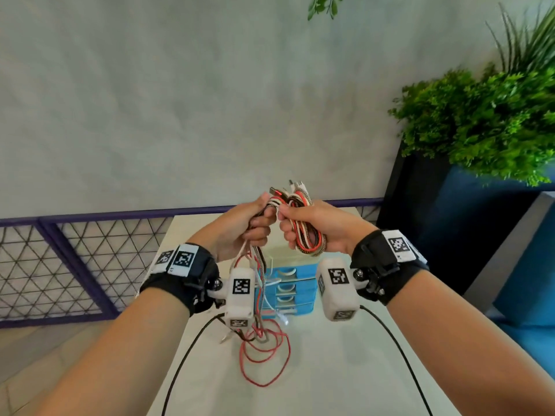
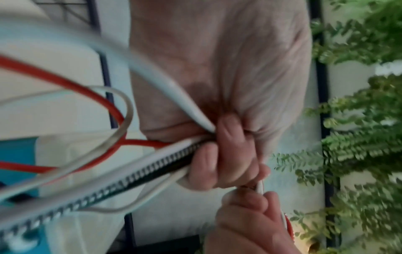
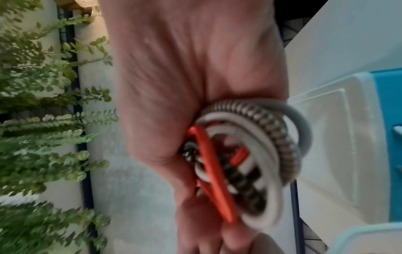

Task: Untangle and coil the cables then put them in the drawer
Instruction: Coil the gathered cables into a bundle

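Both hands are raised above the white table, close together. My right hand grips a coiled bundle of cables: red, white and braided strands looped together, plug ends sticking up at the top. The right wrist view shows this coil against the palm. My left hand holds the uncoiled strands running out of the bundle. They hang down to the table, where red cable loops lie. Behind them stands the small blue drawer unit, its drawers closed.
A dark planter with green plants stands at the right. A purple-framed mesh railing runs at the left behind the table. Black leads from the wrist cameras trail over the table top.
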Motion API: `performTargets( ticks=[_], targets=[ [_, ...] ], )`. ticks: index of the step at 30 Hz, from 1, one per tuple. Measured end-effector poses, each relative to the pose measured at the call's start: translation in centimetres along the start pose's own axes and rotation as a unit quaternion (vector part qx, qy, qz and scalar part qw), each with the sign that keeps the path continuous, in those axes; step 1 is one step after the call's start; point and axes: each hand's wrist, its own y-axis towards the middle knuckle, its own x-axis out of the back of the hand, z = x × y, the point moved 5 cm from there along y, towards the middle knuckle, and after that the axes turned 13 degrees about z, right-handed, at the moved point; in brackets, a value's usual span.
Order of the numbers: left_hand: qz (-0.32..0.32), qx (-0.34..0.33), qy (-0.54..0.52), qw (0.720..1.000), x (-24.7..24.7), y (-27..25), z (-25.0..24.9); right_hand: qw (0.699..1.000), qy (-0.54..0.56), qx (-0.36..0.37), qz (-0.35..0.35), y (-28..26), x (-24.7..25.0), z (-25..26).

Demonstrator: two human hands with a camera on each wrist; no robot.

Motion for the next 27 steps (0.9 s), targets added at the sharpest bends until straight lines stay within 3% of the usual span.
performTargets(
  ticks=[6,10,16,21,27],
  targets=[
    [0.097,0.014,-0.148,0.984,-1.4,-1.1,1.6,0.996,-0.043,0.066,-0.051,0.0,-0.2,-0.9],
    [0.102,0.037,-0.112,0.988,-1.8,-1.9,3.3,0.990,-0.012,0.092,-0.109,-0.2,0.6,-2.4],
    [0.101,0.103,-0.054,0.988,-1.1,-3.5,5.6,0.986,-0.022,0.074,-0.149,-1.2,1.3,-4.7],
    [0.084,0.120,-0.061,0.987,-0.7,-4.2,6.1,0.991,-0.023,0.029,-0.129,-1.3,1.4,-6.2],
    [0.084,0.073,-0.154,0.982,-0.5,-3.9,5.1,0.994,-0.068,-0.002,-0.081,-1.1,0.8,-5.3]
  ],
)
